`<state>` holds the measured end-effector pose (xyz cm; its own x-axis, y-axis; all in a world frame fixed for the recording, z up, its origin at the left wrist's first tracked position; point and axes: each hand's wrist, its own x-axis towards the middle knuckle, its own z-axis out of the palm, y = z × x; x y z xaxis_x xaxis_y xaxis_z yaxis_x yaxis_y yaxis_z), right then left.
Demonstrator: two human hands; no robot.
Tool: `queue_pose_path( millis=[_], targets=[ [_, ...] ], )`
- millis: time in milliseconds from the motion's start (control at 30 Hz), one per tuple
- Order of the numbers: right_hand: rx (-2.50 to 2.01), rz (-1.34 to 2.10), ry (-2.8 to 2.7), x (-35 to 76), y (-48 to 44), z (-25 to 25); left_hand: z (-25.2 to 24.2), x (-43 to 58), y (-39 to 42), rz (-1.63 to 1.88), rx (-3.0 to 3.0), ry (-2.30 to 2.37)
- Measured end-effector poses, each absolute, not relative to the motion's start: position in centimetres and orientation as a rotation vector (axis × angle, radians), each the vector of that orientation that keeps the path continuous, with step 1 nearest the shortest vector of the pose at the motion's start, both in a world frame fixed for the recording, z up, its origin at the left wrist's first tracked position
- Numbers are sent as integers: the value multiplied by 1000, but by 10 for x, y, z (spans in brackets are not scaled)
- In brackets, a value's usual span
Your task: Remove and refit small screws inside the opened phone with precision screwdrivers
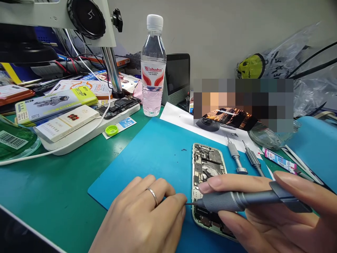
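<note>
My right hand (302, 222) grips a grey precision screwdriver (228, 201), held level with its thin bit pointing left. The bit's tip meets the pinched thumb and forefinger of my left hand (146, 214), which wears a ring. Whether those fingertips hold the bit or something tiny on it is hidden. Beneath the screwdriver lies an opened smartphone (209, 164) with its inner parts bare; my right hand covers part of it. Two more precision screwdrivers, one light grey (235, 153) and one darker grey (252, 156), rest beyond the phone to the right.
A blue mat (155, 151) covers the middle of the green table (65, 182). Behind it stand a water bottle (153, 70) and a dark-screened device (178, 72). Boxes and a white stand base (76, 144) crowd the left. At right are a glass jar (273, 135) and a tube (279, 160).
</note>
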<state>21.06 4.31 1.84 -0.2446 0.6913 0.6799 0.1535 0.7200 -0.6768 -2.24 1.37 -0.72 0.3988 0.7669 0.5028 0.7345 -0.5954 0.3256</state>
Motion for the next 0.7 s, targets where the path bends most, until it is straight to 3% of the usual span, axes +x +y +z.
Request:
queue_pose_path(
  millis=[700],
  targets=[
    [-740,576,-1818,212,42,23,-10,-24,11,961,2578,1384]
  ],
)
